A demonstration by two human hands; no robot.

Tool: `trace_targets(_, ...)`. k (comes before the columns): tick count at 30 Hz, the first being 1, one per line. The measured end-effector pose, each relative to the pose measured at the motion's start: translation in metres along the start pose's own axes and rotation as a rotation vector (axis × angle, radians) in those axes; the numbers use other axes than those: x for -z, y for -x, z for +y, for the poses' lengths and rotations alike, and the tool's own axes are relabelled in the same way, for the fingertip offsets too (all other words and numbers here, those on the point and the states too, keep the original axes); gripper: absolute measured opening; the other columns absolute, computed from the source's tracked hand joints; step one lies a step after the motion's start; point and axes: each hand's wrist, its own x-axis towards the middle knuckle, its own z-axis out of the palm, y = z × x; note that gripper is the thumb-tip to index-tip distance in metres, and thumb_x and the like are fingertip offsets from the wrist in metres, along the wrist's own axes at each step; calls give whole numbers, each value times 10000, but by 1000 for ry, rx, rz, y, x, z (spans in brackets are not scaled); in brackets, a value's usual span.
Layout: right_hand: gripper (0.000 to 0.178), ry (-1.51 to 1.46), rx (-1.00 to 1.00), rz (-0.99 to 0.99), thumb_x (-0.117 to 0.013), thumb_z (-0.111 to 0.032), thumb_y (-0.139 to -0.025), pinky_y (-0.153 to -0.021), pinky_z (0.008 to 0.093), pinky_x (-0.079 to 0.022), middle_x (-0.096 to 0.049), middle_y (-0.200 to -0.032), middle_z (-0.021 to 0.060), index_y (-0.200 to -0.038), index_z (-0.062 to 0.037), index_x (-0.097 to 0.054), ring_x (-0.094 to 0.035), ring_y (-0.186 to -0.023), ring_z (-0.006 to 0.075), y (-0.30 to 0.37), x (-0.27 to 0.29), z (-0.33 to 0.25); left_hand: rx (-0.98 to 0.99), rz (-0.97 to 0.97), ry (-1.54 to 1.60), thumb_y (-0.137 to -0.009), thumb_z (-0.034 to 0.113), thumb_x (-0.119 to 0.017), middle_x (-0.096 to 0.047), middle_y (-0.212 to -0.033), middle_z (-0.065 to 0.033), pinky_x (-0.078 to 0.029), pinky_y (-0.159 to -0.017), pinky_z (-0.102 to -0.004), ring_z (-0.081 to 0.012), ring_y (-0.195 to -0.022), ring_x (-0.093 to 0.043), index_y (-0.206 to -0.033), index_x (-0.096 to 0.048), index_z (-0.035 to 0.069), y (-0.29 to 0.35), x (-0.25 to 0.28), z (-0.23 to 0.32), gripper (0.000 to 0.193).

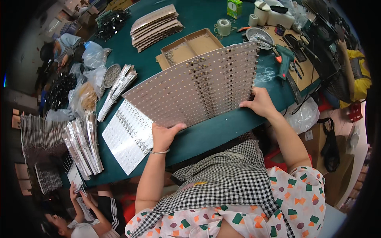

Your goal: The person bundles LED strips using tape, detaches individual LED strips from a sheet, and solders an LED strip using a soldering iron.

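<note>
A large grey-brown panel with rows of small pale dots and bands of small dark parts is tilted up over the green table. My left hand grips its lower left edge, thumb on the near face. At the lower right corner, my right hand holds the same panel, thumb also in front; the fingers behind it are hidden. A white sheet-like panel with rows of small parts lies flat beside my left hand, partly covered by the held panel. Behind the held panel sits a shallow cardboard tray containing small loose parts.
Stacked panels lie at the back. Bundled strips and plastic bags crowd the left. A glue gun, a metal bowl and tape rolls are at the right. Co-workers sit at the left and lower left; another person is far right.
</note>
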Motion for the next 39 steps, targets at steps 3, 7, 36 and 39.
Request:
trace_targets(3, 382, -78, 67, 70, -860, -164, -626, -649, 356, -488, -649, -758, 178, -850, 45, -631, -611, -669, 247, -1, -4, 7, 65, -96, -168, -638, -27, -833, -703, -900, -73, -537, -754, -289, -139, -792, -643, -913, -689, -39, -2, 4, 7, 311)
trace_targets(7, 352, -59, 81, -23, -858, -103, -629, -618, 317, -480, -647, -717, 115, -836, 57, -623, -584, -664, 130, -4, 10, 0, 172, -33, -251, -628, -10, -844, -701, -863, -82, -535, -724, -286, -139, -755, -638, -900, -685, -47, -1, -1, 0, 318)
trace_targets(36, 296, -158, 77, 349, -840, -34, -598, -675, 323, -529, -720, -845, 138, -866, -28, -716, -709, -749, 246, 1, -4, 24, -224, 158, -355, -608, -19, -838, -722, -821, -115, -546, -694, -316, -208, -773, -705, -867, -705, -9, 2, -50, -12, 292)
trace_targets(39, 336, -149, 122, 379, -845, -44, -600, -686, 331, -532, -717, -844, 139, -907, -27, -709, -706, -758, 261, 1, -9, 34, -285, 130, -433, -608, 11, -846, -718, -796, -122, -540, -685, -323, -216, -758, -704, -857, -709, -6, 1, -50, -2, 285)
